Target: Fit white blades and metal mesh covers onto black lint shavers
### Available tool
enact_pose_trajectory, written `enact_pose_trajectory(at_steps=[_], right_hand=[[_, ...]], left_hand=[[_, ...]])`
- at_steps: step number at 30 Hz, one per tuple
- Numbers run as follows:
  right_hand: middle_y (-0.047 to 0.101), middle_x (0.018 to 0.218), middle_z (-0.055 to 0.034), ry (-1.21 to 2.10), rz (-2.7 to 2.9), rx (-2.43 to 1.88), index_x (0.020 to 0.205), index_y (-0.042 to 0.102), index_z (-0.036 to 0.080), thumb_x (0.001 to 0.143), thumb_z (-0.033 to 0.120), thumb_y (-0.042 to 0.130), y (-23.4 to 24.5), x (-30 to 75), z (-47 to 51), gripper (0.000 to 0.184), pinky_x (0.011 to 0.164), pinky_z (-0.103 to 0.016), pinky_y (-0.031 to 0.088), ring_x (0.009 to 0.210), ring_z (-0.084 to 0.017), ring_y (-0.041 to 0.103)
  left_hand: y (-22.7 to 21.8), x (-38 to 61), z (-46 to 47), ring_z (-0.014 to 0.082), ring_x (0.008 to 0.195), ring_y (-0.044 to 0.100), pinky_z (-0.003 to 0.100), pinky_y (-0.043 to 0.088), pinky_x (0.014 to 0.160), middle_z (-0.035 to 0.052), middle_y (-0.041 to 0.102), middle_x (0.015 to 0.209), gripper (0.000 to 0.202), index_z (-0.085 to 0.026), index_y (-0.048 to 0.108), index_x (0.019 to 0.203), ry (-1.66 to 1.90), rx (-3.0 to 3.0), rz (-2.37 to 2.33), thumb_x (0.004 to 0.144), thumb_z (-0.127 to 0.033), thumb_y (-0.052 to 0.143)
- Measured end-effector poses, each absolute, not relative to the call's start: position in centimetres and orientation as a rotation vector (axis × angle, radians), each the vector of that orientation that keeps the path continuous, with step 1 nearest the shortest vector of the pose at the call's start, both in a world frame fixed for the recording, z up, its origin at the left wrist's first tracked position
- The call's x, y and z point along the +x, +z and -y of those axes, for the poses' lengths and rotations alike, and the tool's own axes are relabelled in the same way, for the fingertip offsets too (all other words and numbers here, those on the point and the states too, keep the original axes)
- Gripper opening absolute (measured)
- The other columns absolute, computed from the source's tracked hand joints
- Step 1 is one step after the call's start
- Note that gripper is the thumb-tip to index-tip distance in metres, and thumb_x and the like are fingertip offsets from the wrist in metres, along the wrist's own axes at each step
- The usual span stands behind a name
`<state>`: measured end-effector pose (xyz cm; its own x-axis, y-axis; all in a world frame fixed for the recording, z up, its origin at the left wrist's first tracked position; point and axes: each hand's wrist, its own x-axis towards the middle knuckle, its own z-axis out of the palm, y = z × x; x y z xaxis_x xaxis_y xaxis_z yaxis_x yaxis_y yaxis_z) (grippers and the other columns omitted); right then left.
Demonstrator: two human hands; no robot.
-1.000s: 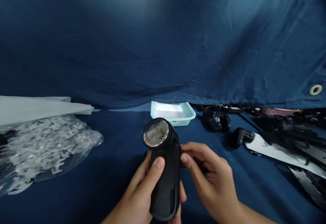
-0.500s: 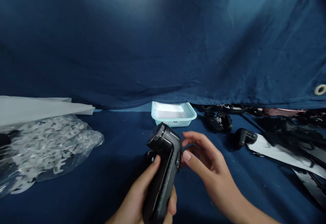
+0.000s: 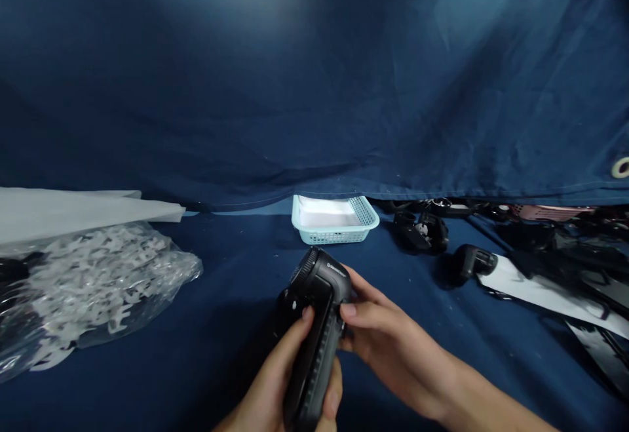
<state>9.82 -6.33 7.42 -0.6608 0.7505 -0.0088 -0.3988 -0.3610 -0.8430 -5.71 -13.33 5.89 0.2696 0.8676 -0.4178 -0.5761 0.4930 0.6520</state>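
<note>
A black handheld lint shaver [image 3: 314,327] with a round head is held upright over the dark blue cloth, its head turned to the left so that I see its side. My left hand [image 3: 280,386] wraps round its lower body, thumb on the front. My right hand [image 3: 388,340] grips the right side of its upper part, thumb pressed against the edge just below the head. A small dark part [image 3: 289,301] lies on the cloth just left of the shaver.
A light blue mesh basket [image 3: 366,212] with white paper stands behind the shaver. A clear bag of white pieces [image 3: 93,288] lies at the left. Black device parts [image 3: 469,261] and white sheets [image 3: 540,291] spread over the right side. A blue cloth [image 3: 314,91] hangs across the back.
The shaver has been turned from facing me with its metal mesh to showing its side, and lowered a little. My right hand left it briefly and has closed on its upper side again.
</note>
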Motion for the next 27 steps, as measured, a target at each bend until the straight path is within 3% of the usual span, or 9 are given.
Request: enact_pose_trajectory(at_steps=[3,8,13,20,27], right_hand=[[0.070,0.107,-0.0030,2.149,0.986,-0.457,0.124,0.061,0.029,0.082,0.017,0.054,7.2,9.5,6.4,0.044,0.083,-0.029,0.049,0.100,-0.020,0.064],[0.071,0.105,-0.0046,2.145,0.929,-0.490,0.125,0.060,0.027,0.077,0.018,0.050,7.1,9.2,6.7,0.050,0.077,-0.030,0.046,0.096,-0.022,0.064],[0.071,0.106,-0.0030,2.151,0.864,-0.525,0.125,0.059,0.029,0.070,0.019,0.056,6.9,9.1,7.1,0.057,0.083,-0.033,0.043,0.097,-0.024,0.062],[0.071,0.104,-0.0012,2.205,0.685,-0.528,0.121,0.062,0.028,0.064,0.014,0.057,7.1,8.8,7.1,0.058,0.092,-0.038,0.036,0.100,-0.025,0.057],[0.070,0.104,-0.0016,2.191,0.750,-0.517,0.124,0.062,0.030,0.066,0.014,0.058,7.0,9.0,7.1,0.060,0.091,-0.040,0.034,0.104,-0.027,0.054]], left_hand=[[5.3,-5.2,11.6,0.0093,0.025,0.042,0.016,0.028,0.027,-0.0013,0.047,0.033,0.056,-0.016,0.074,0.082,0.873,0.426,-0.766,0.086,-0.067,0.053],[3.6,-4.9,10.9,0.0115,0.038,0.056,0.016,0.044,0.038,0.0000,0.054,0.041,0.053,-0.017,0.073,0.076,0.879,0.357,-0.754,0.088,-0.064,0.052],[1.5,-4.7,10.8,0.0090,0.026,0.043,0.016,0.034,0.027,-0.0003,0.049,0.034,0.066,-0.016,0.066,0.058,0.821,0.291,-0.735,0.090,-0.068,0.043],[0.7,-5.1,10.8,0.0089,0.032,0.049,0.016,0.040,0.035,0.0005,0.054,0.040,0.067,-0.007,0.072,0.083,0.831,0.257,-0.666,0.091,-0.067,0.043],[0.9,-5.0,10.6,0.0084,0.030,0.046,0.017,0.035,0.033,-0.0003,0.052,0.039,0.070,-0.010,0.073,0.075,0.811,0.289,-0.696,0.087,-0.073,0.044]])
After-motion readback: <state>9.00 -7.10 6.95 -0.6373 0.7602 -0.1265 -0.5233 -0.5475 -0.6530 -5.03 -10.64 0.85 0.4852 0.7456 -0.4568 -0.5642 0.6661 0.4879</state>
